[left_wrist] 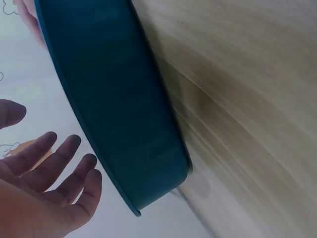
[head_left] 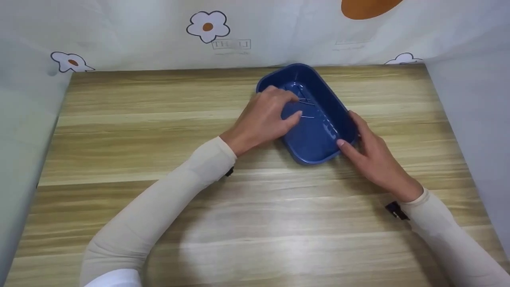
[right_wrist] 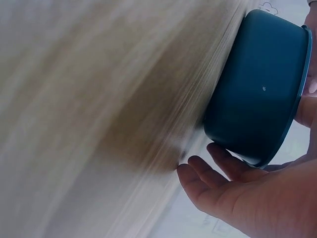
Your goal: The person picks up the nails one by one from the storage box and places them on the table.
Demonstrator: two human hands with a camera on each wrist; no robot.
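Note:
A deep blue plastic box (head_left: 311,144), open at the top with rounded corners, stands at a slant on the table. Several thin, straight, shiny metal needle-like pieces (head_left: 306,103) show on its floor, partly behind my fingers. My left hand (head_left: 271,115) hovers over the box's left side with thumb and fingers spread apart, nothing visible between them; the left wrist view shows these loosely bent fingers (left_wrist: 74,181) beside the rim. At the near right corner my right hand (head_left: 374,159) holds the box, thumb at the rim and fingers (right_wrist: 223,161) round the outer wall.
The box is on a wood-grain table (head_left: 131,131), its far end close to the back wall covering (head_left: 139,36), which is white with flower prints. Pale side panels (head_left: 470,99) border the table. A black strap piece (head_left: 396,210) shows at my right wrist.

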